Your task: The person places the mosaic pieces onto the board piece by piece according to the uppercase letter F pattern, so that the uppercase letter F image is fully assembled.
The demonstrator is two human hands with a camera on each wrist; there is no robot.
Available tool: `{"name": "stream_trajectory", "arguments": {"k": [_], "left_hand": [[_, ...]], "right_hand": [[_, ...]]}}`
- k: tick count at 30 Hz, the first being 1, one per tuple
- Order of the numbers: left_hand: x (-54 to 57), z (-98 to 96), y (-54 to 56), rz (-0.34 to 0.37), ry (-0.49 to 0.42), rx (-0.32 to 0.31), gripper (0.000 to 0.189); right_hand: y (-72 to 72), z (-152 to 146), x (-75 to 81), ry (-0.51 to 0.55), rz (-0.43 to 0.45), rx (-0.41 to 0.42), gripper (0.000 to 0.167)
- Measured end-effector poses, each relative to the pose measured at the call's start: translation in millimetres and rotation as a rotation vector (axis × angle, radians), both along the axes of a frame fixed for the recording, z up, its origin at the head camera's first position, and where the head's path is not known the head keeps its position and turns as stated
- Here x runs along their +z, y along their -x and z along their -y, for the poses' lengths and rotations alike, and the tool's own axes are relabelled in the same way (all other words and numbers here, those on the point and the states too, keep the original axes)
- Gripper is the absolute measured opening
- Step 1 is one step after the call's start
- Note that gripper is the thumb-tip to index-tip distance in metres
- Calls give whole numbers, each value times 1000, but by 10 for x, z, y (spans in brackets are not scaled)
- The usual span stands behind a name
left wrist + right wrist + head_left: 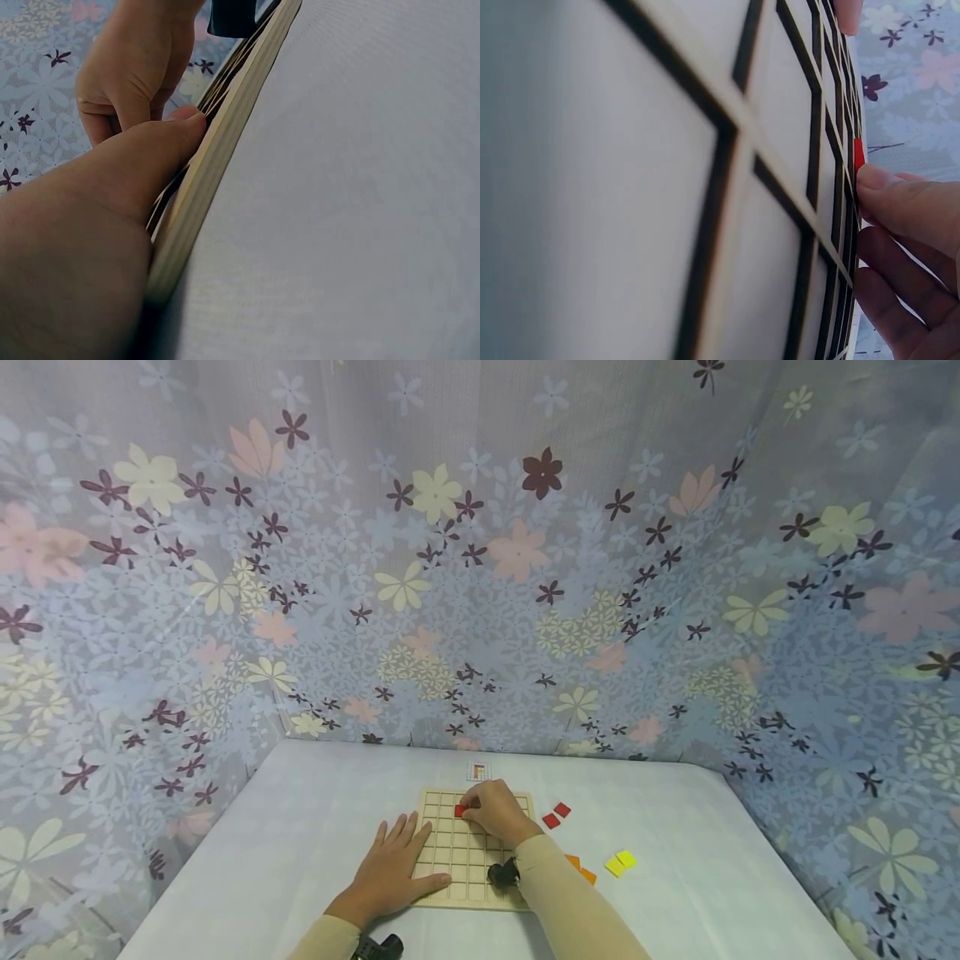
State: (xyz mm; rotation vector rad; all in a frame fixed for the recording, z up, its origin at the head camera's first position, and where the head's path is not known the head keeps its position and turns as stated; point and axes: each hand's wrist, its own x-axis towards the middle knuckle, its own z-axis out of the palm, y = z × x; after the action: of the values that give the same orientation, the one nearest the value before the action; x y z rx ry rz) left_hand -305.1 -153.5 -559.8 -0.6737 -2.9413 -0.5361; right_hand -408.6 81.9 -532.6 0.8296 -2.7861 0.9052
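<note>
A pale wooden board [442,870] with a grid of raised strips lies on the table. My left hand [390,867] rests at its left side, fingers spread and straight, the thumb reaching over the near left corner. Over the far part of the board, my right hand [497,810] pinches a small red square tile [459,811] by its edge, down at the grid. In the right wrist view the thumb meets the lower end of that red tile [859,152], and the other fingers bend beside it. The right hand and forearm hide part of the grid.
Two loose red tiles [552,820] lie right of the board. Orange tiles [588,877] sit partly behind the right sleeve, with two yellow tiles [615,866] farther right. A small printed card [478,772] lies beyond the board's far edge. A floral curtain [480,610] hangs behind the table.
</note>
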Motion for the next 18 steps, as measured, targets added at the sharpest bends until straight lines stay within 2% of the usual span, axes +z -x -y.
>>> {"name": "stream_trajectory", "arguments": {"k": [11,18], "left_hand": [[-42,4,29,-9,8,6,103],[-60,7,27,-15,-2,8,103]], "right_hand": [[-41,-8,16,24,58,-27,16],[-59,-101,-4,90,65,-9,17]]}}
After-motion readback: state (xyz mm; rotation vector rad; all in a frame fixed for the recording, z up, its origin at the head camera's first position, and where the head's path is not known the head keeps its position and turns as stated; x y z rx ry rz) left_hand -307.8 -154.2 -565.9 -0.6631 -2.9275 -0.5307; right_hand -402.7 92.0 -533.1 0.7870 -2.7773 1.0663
